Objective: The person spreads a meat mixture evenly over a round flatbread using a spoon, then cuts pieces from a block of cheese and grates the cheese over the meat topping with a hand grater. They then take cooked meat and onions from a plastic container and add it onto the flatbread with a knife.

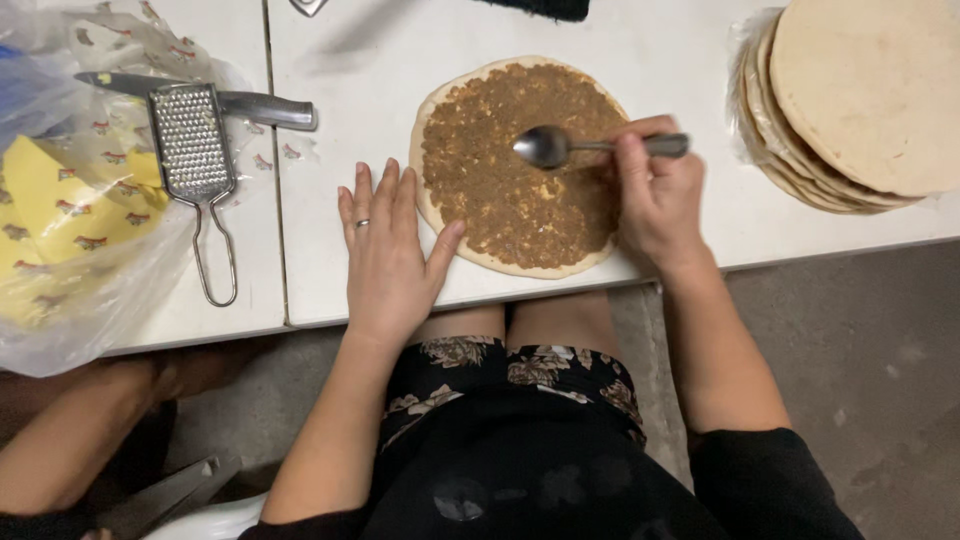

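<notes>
Head view, from the left of the frame: a clear bag [60, 270] with yellow blocks lies on the white bench [330, 60] beside a small metal grater [192, 150] and a knife [250, 105]. At centre the left hand [385, 250] rests flat and open, thumb touching the lower-left rim of the meat-topped flatbread [515, 165]. Just right, the right hand [655, 195] is closed around the spoon [560, 147], whose long axis runs left-right with its bowl pointing left over the topping; plain flatbreads [850, 100] are stacked at upper right.
</notes>
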Demonstrator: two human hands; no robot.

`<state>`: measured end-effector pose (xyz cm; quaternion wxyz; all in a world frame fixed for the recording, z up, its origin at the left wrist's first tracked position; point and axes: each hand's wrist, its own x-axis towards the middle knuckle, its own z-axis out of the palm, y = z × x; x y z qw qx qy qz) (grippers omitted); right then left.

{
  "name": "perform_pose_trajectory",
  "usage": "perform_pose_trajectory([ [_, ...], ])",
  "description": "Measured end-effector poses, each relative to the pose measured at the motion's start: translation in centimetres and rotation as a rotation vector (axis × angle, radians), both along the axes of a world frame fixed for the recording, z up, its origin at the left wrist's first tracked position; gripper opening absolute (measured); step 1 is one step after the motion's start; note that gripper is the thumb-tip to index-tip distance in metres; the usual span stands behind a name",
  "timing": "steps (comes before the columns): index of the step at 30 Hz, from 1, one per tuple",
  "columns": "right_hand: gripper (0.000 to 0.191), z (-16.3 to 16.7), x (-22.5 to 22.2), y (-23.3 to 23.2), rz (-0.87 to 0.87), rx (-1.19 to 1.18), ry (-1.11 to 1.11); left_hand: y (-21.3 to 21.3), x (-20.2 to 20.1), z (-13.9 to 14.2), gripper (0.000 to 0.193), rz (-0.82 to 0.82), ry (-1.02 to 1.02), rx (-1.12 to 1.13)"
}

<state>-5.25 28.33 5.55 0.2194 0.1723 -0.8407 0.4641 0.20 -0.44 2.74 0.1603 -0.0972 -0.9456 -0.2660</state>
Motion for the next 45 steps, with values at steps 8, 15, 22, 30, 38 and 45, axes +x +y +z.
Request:
perform_pose_trajectory([
  [8, 0.020, 0.1, 0.0, -1.0, -0.025, -0.107, -0.082, 0.1, -0.1, 0.7, 0.065, -0.002, 0.029, 0.028],
  [15, 0.015, -1.0, -0.8, -0.1, 0.013, -0.354, -0.140, 0.0, -0.1, 0.8, 0.059, -0.017, 0.056, 0.057],
  [22, 0.015, -1.7, -1.3, 2.3, -0.001, -0.466, -0.074, -0.2, 0.1, 0.8, 0.056, -0.022, 0.090, 0.073],
  [30, 0.013, -3.1, -0.6, 2.2, 0.017, -0.525, -0.153, -0.5, 0.3, 1.0, 0.053, -0.029, 0.105, 0.071],
  [38, 0.016, -1.8, 0.4, 1.0, 0.039, -0.249, -0.105, -0.5, 0.4, 0.9, 0.051, -0.022, 0.119, 0.073],
  [45, 0.016, -2.0, -0.5, 1.3, -0.015, -0.417, -0.116, -0.6, 0.5, 1.1, 0.050, -0.018, 0.142, 0.060],
])
